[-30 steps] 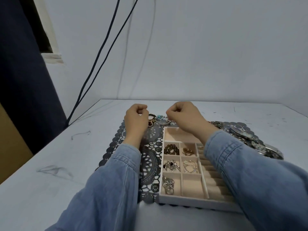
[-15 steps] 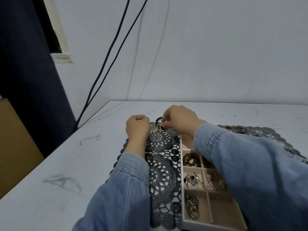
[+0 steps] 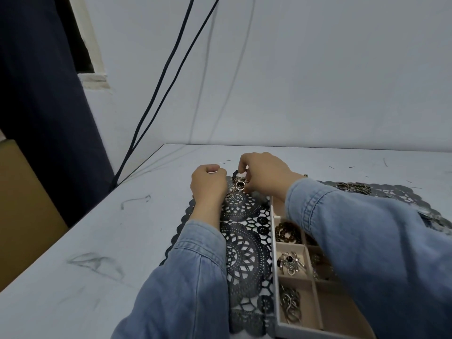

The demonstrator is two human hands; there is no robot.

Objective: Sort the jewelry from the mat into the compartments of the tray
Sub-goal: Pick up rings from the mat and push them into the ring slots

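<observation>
Our right hand (image 3: 264, 176) has crossed to the mat's (image 3: 244, 241) far edge, fingers now pinching a ring (image 3: 239, 185); left hand (image 3: 208, 184) stays clenched, so tray (image 3: 274, 241) placement comes next.

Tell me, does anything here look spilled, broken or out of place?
Nothing looks spilled or broken. The dark lace mat lies flat on the scuffed white table, and the beige compartment tray holds jewelry in separate sections. The right hand pinches a metal ring at the mat's far end, beside the fisted left hand.
</observation>
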